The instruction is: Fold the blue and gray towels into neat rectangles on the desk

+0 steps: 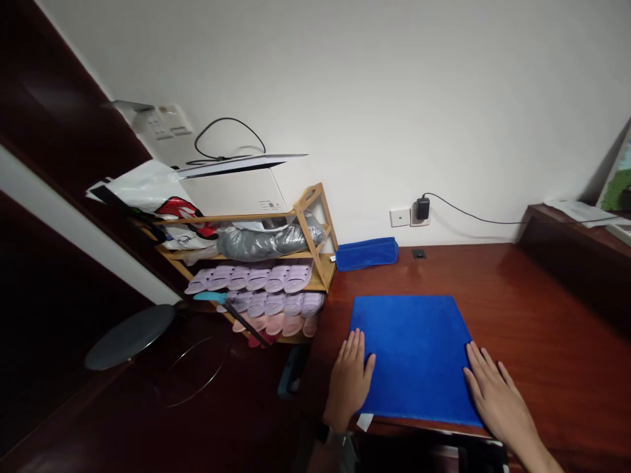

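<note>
A blue cloth [419, 355] lies spread flat on the reddish-brown wooden desk [532, 315], with a small white tag [365, 421] poking out at its near left corner. My left hand [351, 374] rests flat on the cloth's left edge, fingers stretched out and pointing away from me. On the opposite edge lies my right hand [495, 391], also flat, its fingertips touching the cloth's right side. Neither hand grips anything. Further back, against the wall, sits a folded blue cloth [367, 253], apart from both hands.
Left of the desk stands a wooden rack [323, 263] with rows of lilac slippers [276, 279], a plastic-wrapped grey bundle [269, 242] and a white box [241, 192]. A black charger [422, 208] is plugged into the wall, its cord running right. A round stool [131, 336] stands at left.
</note>
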`<state>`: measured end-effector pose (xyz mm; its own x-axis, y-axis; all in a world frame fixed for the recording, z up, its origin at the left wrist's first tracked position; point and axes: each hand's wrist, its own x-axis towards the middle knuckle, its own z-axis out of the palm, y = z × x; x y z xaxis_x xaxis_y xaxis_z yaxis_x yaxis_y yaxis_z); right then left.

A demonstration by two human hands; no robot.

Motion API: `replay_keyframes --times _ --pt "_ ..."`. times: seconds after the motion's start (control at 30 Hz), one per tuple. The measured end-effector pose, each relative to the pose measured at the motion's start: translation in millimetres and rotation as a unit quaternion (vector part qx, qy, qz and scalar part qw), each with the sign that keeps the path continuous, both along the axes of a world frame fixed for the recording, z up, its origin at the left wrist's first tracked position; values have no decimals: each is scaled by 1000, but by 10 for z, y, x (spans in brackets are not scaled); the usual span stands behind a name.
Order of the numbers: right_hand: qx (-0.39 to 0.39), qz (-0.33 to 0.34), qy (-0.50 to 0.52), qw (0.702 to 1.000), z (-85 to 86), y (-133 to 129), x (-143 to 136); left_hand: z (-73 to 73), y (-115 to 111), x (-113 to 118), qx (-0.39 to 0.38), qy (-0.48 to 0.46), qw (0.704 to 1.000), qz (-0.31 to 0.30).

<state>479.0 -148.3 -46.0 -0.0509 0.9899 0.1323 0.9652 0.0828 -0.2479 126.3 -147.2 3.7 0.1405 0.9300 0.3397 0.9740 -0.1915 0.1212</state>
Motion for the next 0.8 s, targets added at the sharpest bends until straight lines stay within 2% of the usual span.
replay_keyframes --times 0.13,0.3,0.37,0.57,0.67,0.8 --pt "-19 -13 -8 1000 59 110 4 -40 -5 40 0 -9 1000 6" --pt "-53 -10 -22 998 377 555 -86 -31 7 72 -8 -15 1000 9" --pt "-74 -8 -33 997 454 708 -135 -34 4 57 -8 -14 1000 9" --pt "-78 -9 -67 995 433 788 -199 -15 3 34 -6 6 1000 11" --pt "-78 -8 -68 995 412 778 -194 86 84 295 0 5 1000 -1" --pt "-78 -11 -66 995 396 805 -183 206 360 1071 -19 -18 994 -108"
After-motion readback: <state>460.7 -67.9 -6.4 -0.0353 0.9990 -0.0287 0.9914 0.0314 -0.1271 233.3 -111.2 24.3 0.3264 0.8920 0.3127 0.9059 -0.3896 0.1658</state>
